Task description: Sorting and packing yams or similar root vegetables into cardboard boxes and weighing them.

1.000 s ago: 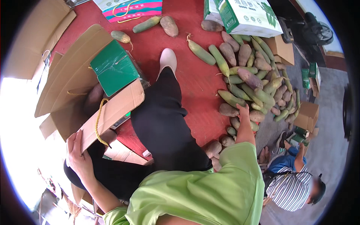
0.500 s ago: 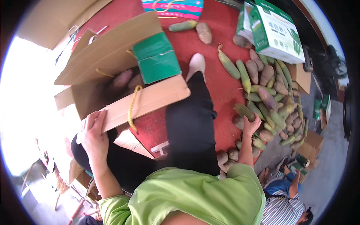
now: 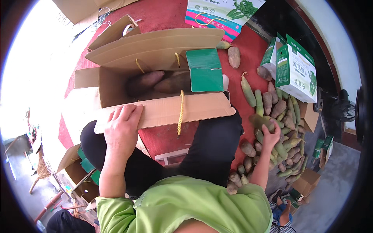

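A cardboard box (image 3: 87, 90) stands before me with its flaps raised and yellow rope handles (image 3: 181, 112). Inside it lie a few brownish-purple sweet potatoes (image 3: 151, 79). My left hand (image 3: 121, 134) grips the near flap (image 3: 163, 116), its fingers laid over the flap's left part. Off to the right, my right hand (image 3: 272, 134) is closed around one end of a green radish (image 3: 258, 121), slightly blurred, above a pile of green radishes (image 3: 248, 93) and sweet potatoes (image 3: 248, 148).
White-and-green cartons (image 3: 297, 72) stand at the pile's far right. A pink-and-blue box (image 3: 211, 25) is at the back on the red carpet (image 3: 155, 17). At right are a black fan (image 3: 344, 105) and a person's hand (image 3: 287, 207); a straw broom (image 3: 42, 169) is at left.
My view has shifted, so the box appears farther right. The right hand keeps the radish, now lifted and tilted above the pile. The left hand stays on the flap.
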The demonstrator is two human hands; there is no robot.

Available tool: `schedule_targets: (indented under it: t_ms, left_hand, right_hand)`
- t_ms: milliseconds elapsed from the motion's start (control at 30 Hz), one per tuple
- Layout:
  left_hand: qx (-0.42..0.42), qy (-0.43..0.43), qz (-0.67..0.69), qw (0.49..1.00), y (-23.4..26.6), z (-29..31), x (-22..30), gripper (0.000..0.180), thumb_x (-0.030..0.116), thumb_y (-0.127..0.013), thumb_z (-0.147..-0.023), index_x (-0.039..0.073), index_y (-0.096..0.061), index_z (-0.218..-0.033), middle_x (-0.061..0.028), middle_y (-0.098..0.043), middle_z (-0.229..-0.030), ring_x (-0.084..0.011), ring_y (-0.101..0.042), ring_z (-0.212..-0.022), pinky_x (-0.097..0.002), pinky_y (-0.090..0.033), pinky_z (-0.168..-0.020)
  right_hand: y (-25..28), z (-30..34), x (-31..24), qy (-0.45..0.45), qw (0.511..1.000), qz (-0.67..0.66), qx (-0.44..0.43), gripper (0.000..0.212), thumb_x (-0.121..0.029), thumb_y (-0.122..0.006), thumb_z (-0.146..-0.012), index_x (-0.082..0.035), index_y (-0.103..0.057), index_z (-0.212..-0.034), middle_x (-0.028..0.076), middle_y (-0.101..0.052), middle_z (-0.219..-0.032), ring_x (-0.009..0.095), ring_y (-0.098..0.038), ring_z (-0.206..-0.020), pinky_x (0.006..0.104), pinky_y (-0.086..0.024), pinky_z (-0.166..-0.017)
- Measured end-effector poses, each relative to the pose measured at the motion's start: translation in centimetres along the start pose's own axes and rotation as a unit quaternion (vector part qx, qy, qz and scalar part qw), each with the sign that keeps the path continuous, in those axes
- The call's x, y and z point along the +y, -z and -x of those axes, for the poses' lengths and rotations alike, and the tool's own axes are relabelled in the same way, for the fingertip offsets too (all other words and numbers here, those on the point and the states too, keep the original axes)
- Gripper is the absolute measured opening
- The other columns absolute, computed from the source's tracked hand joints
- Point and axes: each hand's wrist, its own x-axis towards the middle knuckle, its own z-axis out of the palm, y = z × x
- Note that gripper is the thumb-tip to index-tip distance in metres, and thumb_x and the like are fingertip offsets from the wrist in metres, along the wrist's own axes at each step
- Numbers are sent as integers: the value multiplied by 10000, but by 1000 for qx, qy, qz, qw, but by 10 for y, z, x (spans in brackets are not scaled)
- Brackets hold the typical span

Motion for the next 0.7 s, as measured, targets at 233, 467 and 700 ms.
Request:
schedule_targets:
  t_ms: [233, 467, 700]
  left_hand:
    - [11, -13, 10, 1000, 1, -1, 0, 326, 64, -567, -763, 72, -644, -1080, -44, -597, -1003, -242, -585, -1007, -378, -466, -895]
    - [5, -10, 11, 1000, 1, 1, -1, 315, 72, -578, -753, 73, -647, -1060, -38, -591, -989, -233, -580, -1006, -376, -471, -887]
    - [-14, -3, 10, 1000, 2, 0, -1, 317, 77, -587, -752, 88, -654, -1062, -31, -593, -987, -228, -580, -1010, -368, -470, -891]
  right_hand:
    - [62, -20, -205, 113, 941, -317, -45, 541, 56, -687, -768, 14, -509, -1277, 120, -547, -1208, 205, -539, -1097, 322, -427, -971]
    - [27, -9, -344, 224, 852, -392, -265, 569, 17, -775, -666, -12, -557, -1191, 87, -604, -1123, 173, -590, -1032, 322, -485, -896]
    - [-91, 22, -391, 408, 822, -192, -348, 489, -228, -813, -613, -39, -628, -1024, 143, -616, -1004, 296, -594, -955, 366, -480, -843]
